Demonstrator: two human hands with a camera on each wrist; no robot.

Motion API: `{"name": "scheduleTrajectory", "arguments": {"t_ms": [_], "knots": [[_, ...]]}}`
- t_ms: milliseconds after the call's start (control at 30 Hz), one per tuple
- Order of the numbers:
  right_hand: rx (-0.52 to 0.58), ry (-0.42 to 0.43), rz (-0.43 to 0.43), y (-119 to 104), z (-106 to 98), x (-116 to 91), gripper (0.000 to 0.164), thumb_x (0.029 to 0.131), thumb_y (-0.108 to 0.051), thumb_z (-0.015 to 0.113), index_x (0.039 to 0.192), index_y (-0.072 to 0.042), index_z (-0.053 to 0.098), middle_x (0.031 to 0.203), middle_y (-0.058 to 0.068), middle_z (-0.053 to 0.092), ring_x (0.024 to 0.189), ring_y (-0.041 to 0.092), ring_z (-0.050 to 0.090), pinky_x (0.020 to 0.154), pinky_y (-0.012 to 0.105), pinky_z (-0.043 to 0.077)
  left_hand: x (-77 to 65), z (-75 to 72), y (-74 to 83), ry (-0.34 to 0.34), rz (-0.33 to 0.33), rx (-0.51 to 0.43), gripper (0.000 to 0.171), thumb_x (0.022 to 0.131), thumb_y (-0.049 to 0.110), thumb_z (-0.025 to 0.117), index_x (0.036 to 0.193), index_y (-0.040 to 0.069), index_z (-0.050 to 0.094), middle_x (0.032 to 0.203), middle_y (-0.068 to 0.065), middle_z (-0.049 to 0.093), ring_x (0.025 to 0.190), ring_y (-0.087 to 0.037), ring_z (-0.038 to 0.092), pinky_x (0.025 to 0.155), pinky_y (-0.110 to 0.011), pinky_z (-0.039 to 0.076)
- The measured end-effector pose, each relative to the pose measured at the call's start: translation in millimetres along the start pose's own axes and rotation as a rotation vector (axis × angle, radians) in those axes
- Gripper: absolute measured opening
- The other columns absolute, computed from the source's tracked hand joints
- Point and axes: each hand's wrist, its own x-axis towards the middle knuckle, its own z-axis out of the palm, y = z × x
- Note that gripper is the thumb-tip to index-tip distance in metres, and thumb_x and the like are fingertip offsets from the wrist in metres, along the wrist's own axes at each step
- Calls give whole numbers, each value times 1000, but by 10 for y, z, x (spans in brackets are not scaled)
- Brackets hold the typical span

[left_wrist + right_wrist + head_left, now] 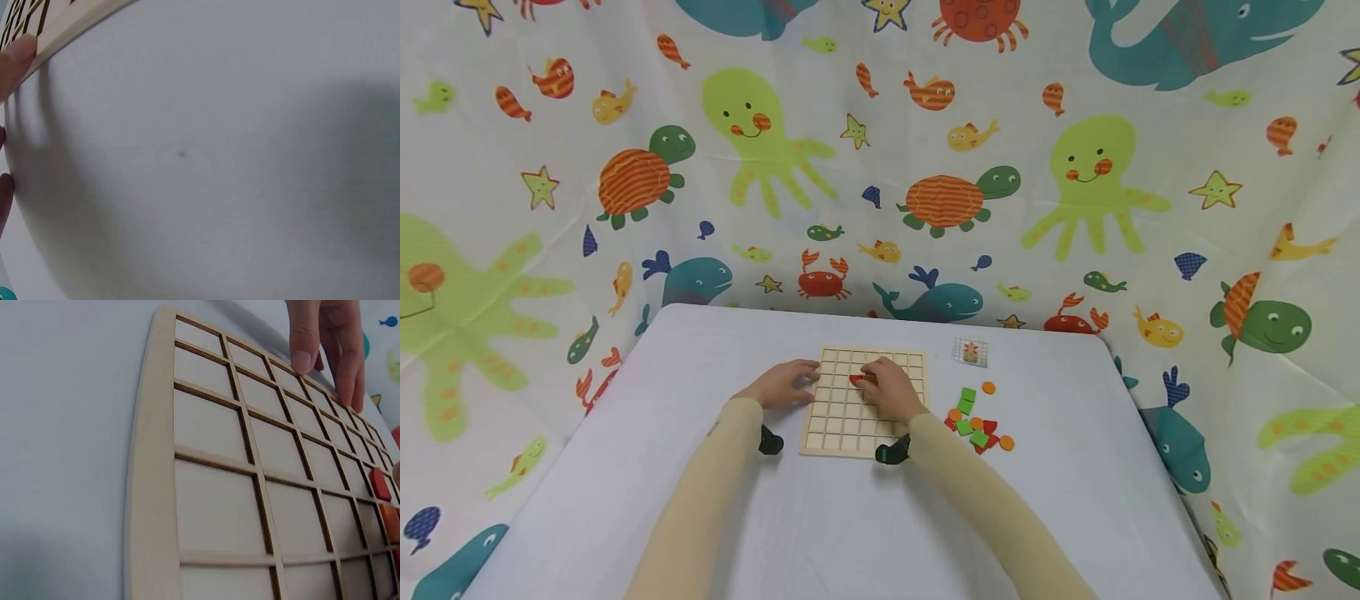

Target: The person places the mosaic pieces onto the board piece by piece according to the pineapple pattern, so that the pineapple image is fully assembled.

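A wooden grid board point(842, 429) lies flat on the white table. My left hand point(782, 385) rests at its left edge, fingers spread, with fingertips touching the frame. Over the upper middle of the board, my right hand point(891, 390) has curled fingers and pinches a red piece point(855, 379) at a cell. The right wrist view shows this red piece point(379, 484) beside a fingertip at the right border. An orange piece point(392, 522) lies near it, with more red partly cut off. My right hand hides several cells from the head view.
Right of the board lies a loose pile of green squares point(966, 400), orange discs point(988, 387) and red pieces point(990, 427). A small gridded picture card point(971, 352) lies behind the pile. A patterned sea-animal curtain point(850, 167) hangs behind the white table point(820, 533).
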Motion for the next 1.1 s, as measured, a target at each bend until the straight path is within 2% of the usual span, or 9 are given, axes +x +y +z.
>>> {"name": "scheduleTrajectory", "arguments": {"t_ms": [133,267,400,700,900,1100], "knots": [[84,37,42,158,-121,-161,35,95,-24,66,122,-1,65,115,11,65,100,23,62,88,37,55,-13,-5,14,1,-8,4,48,87,18,75,130,3,62,150,-13,43,142,-35,32,118,-49,28],[173,75,149,346,-305,-363,40,95,-25,65,128,-1,62,119,11,63,102,24,61,89,39,56,-14,0,16,5,-10,11,47,87,19,75,130,4,62,150,-13,43,142,-34,32,118,-50,28],[195,124,251,573,-508,-567,42,95,-27,65,129,-4,61,121,11,62,105,25,59,90,41,55,-13,15,11,4,-13,3,48,86,19,75,130,5,62,150,-12,43,141,-35,32,118,-50,28],[169,217,370,1095,-955,-986,47,96,-27,64,134,-1,56,127,16,58,112,31,55,100,49,50,-10,6,35,-4,-26,-2,48,87,20,75,131,5,62,151,-12,42,142,-34,32,118,-50,27],[103,166,462,1300,-1090,-1151,53,97,-29,62,140,0,49,138,22,51,127,38,46,110,55,38,0,22,2,1,-25,1,48,87,21,75,130,5,62,151,-11,42,142,-33,32,118,-49,27],[21,130,433,1398,-1075,-1194,47,96,-26,62,133,1,57,138,23,51,131,40,42,113,57,33,4,41,-21,5,-25,-4,47,87,21,75,130,6,62,151,-10,42,142,-33,32,118,-49,28]]}}
